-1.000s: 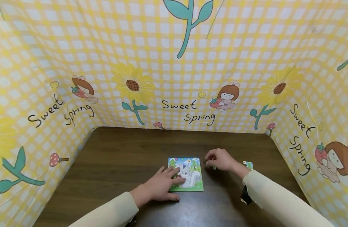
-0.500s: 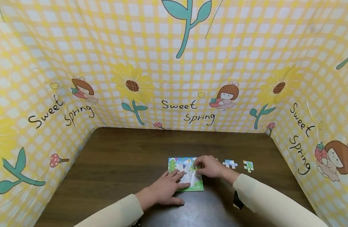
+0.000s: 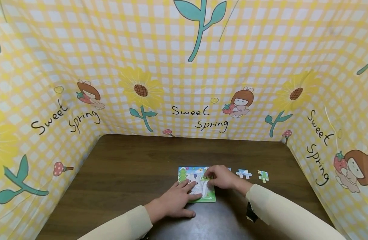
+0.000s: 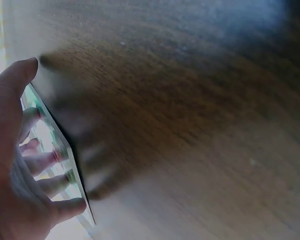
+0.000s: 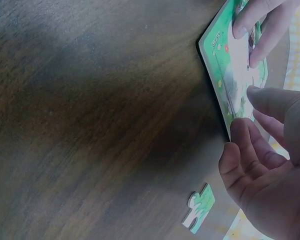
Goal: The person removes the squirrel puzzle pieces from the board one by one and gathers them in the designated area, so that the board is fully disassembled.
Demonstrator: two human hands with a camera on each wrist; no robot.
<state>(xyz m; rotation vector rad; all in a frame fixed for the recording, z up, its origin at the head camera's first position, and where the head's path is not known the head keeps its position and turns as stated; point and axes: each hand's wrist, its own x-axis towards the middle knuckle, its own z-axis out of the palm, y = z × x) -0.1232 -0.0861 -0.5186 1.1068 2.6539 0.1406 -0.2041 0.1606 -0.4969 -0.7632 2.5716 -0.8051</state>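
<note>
A square jigsaw puzzle (image 3: pixel 209 199) with a white squirrel picture lies on the dark table. The left hand (image 3: pixel 174 200) rests on its left part with fingers spread; the thumb lies off the near edge. Over the puzzle's right side, the right hand (image 3: pixel 222 176) pinches a puzzle piece (image 3: pixel 206 176) between thumb and index finger. That piece is mostly hidden by the fingers. In the right wrist view the remaining fingers (image 5: pixel 230 155) curl loosely beside the puzzle's edge (image 5: pixel 210 55). The left wrist view shows the left fingertips (image 4: pixel 72 207) touching the puzzle.
Two loose puzzle pieces, one blue and white (image 3: pixel 243 173) and one green (image 3: pixel 263 176), lie right of the right hand. Another piece (image 3: pixel 229 169) is partly hidden behind that hand. A yellow checked cloth (image 3: pixel 190 83) walls the table (image 3: pixel 126 160) at the back and sides.
The right hand has moved left from beside the puzzle onto its right side, uncovering loose pieces. Since half a second ago it has stayed there. The left hand has shifted slightly right.
</note>
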